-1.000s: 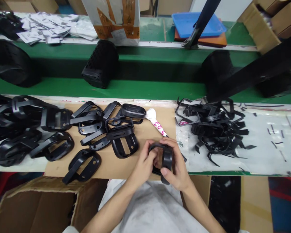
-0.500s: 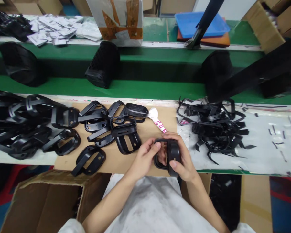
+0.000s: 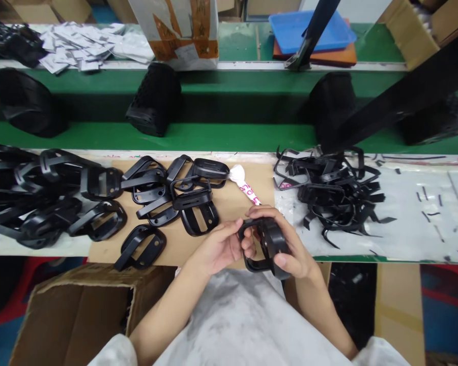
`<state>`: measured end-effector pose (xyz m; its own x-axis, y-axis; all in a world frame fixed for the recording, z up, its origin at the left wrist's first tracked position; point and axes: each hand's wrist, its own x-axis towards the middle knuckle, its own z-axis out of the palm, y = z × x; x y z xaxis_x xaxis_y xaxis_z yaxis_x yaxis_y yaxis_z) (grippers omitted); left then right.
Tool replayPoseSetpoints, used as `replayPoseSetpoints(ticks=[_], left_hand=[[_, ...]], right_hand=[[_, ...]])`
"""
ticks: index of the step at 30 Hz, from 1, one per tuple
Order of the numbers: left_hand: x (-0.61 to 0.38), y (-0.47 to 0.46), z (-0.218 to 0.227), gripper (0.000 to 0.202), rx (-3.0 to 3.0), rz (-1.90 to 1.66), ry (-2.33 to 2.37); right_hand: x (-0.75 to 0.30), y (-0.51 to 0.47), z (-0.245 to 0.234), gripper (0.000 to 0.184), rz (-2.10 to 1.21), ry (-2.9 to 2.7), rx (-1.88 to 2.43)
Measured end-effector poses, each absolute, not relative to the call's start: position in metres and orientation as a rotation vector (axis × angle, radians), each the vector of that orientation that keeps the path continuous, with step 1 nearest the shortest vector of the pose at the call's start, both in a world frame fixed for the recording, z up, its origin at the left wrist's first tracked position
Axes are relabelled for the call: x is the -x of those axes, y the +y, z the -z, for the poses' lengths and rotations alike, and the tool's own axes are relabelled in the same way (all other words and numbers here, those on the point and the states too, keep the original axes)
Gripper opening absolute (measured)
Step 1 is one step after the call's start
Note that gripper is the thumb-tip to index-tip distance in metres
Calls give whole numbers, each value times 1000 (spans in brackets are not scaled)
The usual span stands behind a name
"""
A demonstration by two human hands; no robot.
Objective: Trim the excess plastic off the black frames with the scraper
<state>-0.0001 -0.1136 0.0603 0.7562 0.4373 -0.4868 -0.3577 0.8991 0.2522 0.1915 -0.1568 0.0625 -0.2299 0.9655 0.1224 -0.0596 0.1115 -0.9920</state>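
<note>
In front of my lap I hold a black plastic bracket (image 3: 274, 241), a slotted rounded plate with a loop-shaped bar. My right hand (image 3: 290, 244) grips the thick plate side, its thumb along the lower edge. Around the thin bar on the other side are the closed fingers of my left hand (image 3: 229, 246), partly seen through the opening. Several similar black brackets (image 3: 145, 246) lie to the left on brown cardboard (image 3: 229, 203). Just beyond my hands rests a white wrapped object (image 3: 246, 188) with pink writing, narrow at the near end.
At right lies a heap of thin black plastic strips (image 3: 332, 193). More brackets pile up at far left. Black mesh-like housings (image 3: 154, 99) stand on the green belt (image 3: 221, 137). A dark metal post (image 3: 397, 109) slants in from the right. An opened carton (image 3: 72, 315) sits below the table's edge.
The bracket has been tilted in my hands, and its plate side is turned more toward me. My left thumb and fingers have shifted on the bar. The whole view has moved slightly.
</note>
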Motion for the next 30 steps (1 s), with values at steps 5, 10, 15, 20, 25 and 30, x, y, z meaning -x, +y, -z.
replayPoseSetpoints(ticks=[5, 10, 15, 20, 25, 30], left_hand=[[-4, -122, -49, 42, -123, -492, 604], [-11, -123, -47, 40, -114, -543, 615], [-13, -127, -48, 47, -249, -587, 666], [-1, -135, -43, 41, -1088, -577, 889], [3, -141, -28, 35, -1565, -338, 1029], [3, -132, -22, 22, -1667, -342, 977]], right_hand=[[-192, -159, -61, 69, -1358, -1359, 973], [-192, -156, -60, 68, -1344, -1333, 979], [-193, -156, -59, 68, -1340, -1280, 1057], [-196, -155, -64, 62, -1080, -1321, 1171], [-190, -151, -79, 67, -869, -1687, 1260], [-177, -148, -86, 78, -788, -1877, 1338]])
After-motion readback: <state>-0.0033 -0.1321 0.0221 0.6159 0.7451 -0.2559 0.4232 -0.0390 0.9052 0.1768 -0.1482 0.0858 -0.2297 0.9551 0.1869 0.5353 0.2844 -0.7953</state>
